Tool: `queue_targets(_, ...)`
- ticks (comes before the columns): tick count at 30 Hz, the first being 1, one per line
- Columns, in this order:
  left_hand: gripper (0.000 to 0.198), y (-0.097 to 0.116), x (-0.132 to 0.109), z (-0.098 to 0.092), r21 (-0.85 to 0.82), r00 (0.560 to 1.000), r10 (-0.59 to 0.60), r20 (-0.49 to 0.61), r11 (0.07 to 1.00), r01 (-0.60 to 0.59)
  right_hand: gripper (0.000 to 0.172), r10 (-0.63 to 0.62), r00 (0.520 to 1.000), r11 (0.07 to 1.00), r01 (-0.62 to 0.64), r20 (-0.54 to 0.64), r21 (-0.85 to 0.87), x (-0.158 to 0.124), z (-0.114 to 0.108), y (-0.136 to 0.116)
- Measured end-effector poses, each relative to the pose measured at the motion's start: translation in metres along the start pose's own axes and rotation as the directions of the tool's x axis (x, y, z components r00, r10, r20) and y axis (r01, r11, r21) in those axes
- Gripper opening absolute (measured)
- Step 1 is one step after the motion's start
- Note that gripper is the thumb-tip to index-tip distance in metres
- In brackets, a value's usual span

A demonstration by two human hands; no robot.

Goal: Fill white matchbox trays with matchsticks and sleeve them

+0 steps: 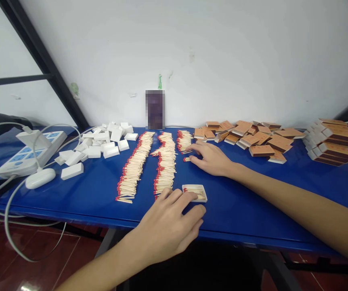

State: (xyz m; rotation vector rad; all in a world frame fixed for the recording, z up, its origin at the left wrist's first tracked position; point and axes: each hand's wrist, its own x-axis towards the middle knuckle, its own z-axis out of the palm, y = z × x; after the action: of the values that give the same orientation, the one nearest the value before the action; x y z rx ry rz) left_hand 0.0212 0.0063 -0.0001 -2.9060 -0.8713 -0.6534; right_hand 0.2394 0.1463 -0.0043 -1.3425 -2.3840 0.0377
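My left hand (174, 220) is at the table's front, fingers apart, with fingertips at a white inner tray (205, 194) that holds some red-tipped matches. My right hand (207, 157) reaches to the near end of the short match row (184, 139), its thumb and finger at a few matches (187, 159); whether it grips them is hard to tell. Two longer rows of matches, a left one (134, 165) and a middle one (165, 161), lie to the left of my right hand.
White trays (101, 139) are heaped at the back left, beside a power strip (30, 153) with cables. Orange matchbox sleeves (249, 139) lie piled at the back right, near stacked matchboxes (333, 141). A pixelated dark object (155, 110) leans against the wall.
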Motion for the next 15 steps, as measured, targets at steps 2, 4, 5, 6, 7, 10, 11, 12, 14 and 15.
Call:
queue_targets(2, 0.019, 0.0000, 0.0000, 0.0001, 0.002, 1.000, -0.001, 0.001, 1.000, 0.001, 0.037, 0.002, 1.000, 1.000, -0.002, 0.008, 0.005, -0.0002, -0.0005, -0.0006)
queue_targets(4, 0.018, 0.0001, -0.0001, 0.0001, 0.009, 1.000, -0.002, -0.004, 1.000, 0.002, 0.038, 0.005, 1.000, 1.000, -0.005, 0.014, 0.004, -0.0002, -0.0008, -0.0009)
queue_targets(5, 0.018, 0.0001, -0.0002, 0.0001, 0.014, 1.000, -0.001, -0.008, 1.000, 0.001, 0.038, 0.005, 1.000, 1.000, -0.005, 0.015, 0.000, -0.0002, -0.0008, -0.0010)
queue_targets(6, 0.018, 0.0002, -0.0001, 0.0000, 0.019, 1.000, 0.002, -0.014, 1.000, -0.002, 0.038, 0.004, 1.000, 1.000, -0.004, 0.012, -0.004, -0.0002, -0.0008, -0.0009)
queue_targets(7, 0.017, 0.0003, 0.0000, -0.0001, 0.022, 1.000, 0.005, -0.018, 1.000, -0.005, 0.038, 0.002, 1.000, 1.000, -0.002, 0.008, -0.007, -0.0002, -0.0007, -0.0008)
queue_targets(10, 0.017, 0.0005, 0.0004, -0.0006, 0.026, 1.000, 0.012, -0.025, 1.000, -0.011, 0.036, -0.006, 1.000, 1.000, 0.006, -0.005, -0.005, -0.0002, -0.0005, -0.0005)
queue_targets(11, 0.018, 0.0005, 0.0004, -0.0008, 0.026, 1.000, 0.012, -0.024, 1.000, -0.011, 0.034, -0.007, 1.000, 1.000, 0.007, -0.012, -0.001, -0.0002, -0.0006, -0.0006)
queue_targets(12, 0.018, 0.0005, 0.0004, -0.0009, 0.024, 1.000, 0.010, -0.021, 1.000, -0.010, 0.032, -0.007, 1.000, 1.000, 0.007, -0.019, 0.004, -0.0002, -0.0007, -0.0008)
queue_targets(14, 0.018, 0.0005, 0.0002, -0.0010, 0.019, 1.000, 0.007, -0.016, 1.000, -0.006, 0.026, -0.007, 0.999, 1.000, 0.008, -0.034, 0.015, -0.0003, -0.0012, -0.0014)
queue_targets(15, 0.019, 0.0004, 0.0001, -0.0010, 0.017, 1.000, 0.005, -0.013, 1.000, -0.005, 0.024, -0.007, 0.999, 1.000, 0.008, -0.039, 0.021, -0.0004, -0.0014, -0.0017)
